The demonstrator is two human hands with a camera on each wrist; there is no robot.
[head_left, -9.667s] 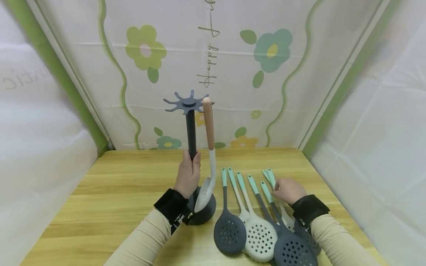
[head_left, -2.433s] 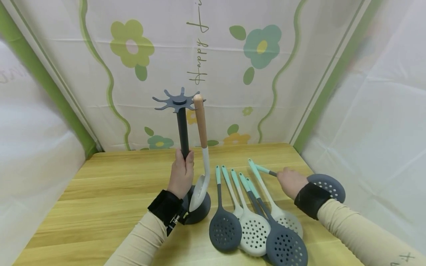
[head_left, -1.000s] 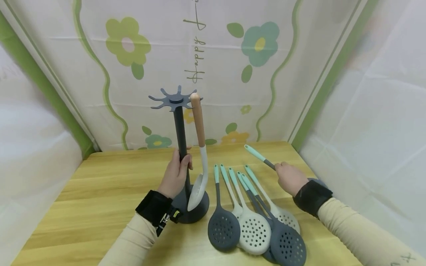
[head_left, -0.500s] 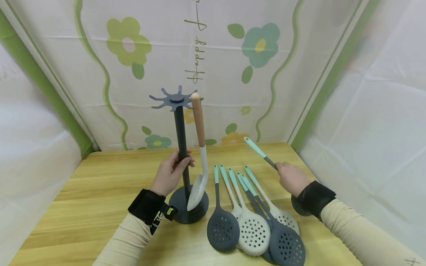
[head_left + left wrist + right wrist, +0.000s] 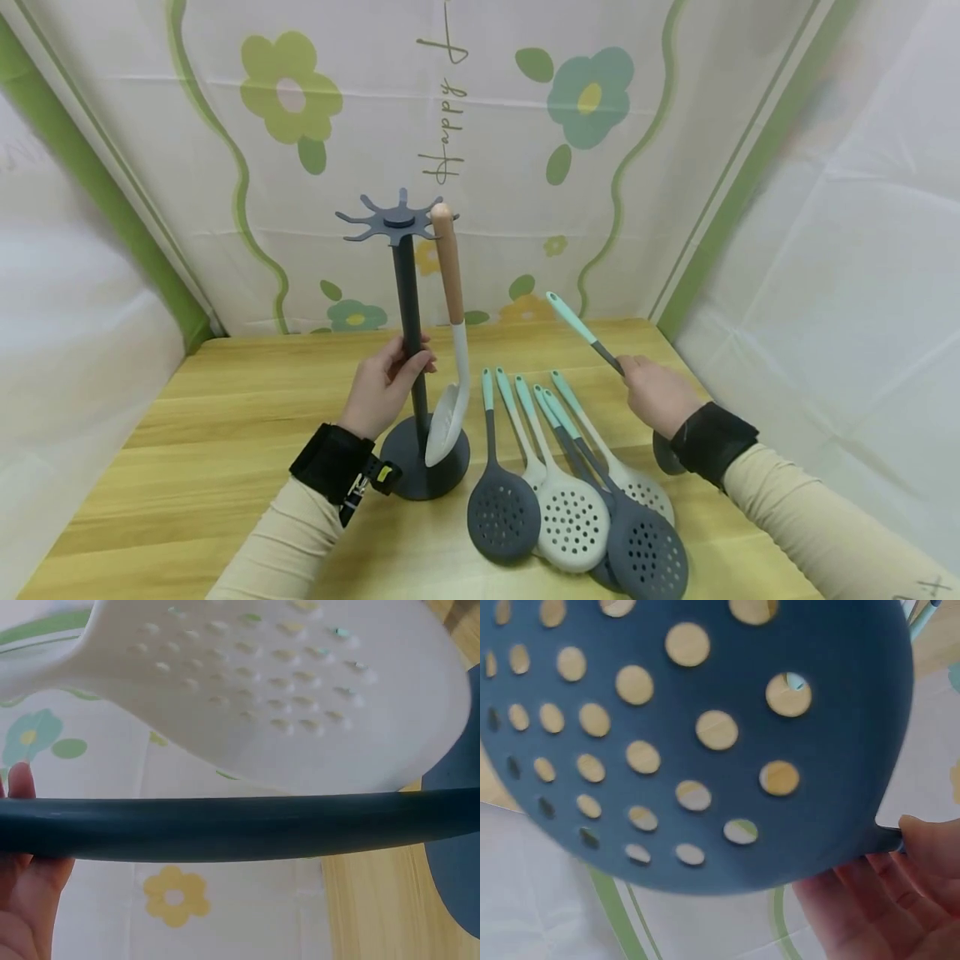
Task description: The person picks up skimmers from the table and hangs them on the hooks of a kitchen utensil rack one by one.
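My left hand (image 5: 378,392) holds the dark pole (image 5: 407,292) of a utensil stand, thumb and fingers about it. From the stand's spoked top (image 5: 397,220) hangs a white skimmer (image 5: 451,275) with a wooden handle, its perforated bowl (image 5: 262,675) beside the pole. On the right, my right hand (image 5: 660,393) pinches a dark grey skimmer (image 5: 573,318) near where its shaft meets the bowl. The mint handle end points up and away to the left. Most of its bowl is hidden by the wrist in the head view, but the perforated bowl (image 5: 682,735) fills the right wrist view.
Several mint-handled skimmers lie between the hands, partly overlapping: a dark one (image 5: 504,512), a white one (image 5: 573,521) and another dark one (image 5: 648,554) among them. The wooden table (image 5: 187,467) ends at a flower-printed curtain (image 5: 480,125), with white sheets at both sides.
My right hand has picked the dark skimmer from the pile's right side and raised its handle end. My left hand has kept hold of the pole, its wrist shifting left.
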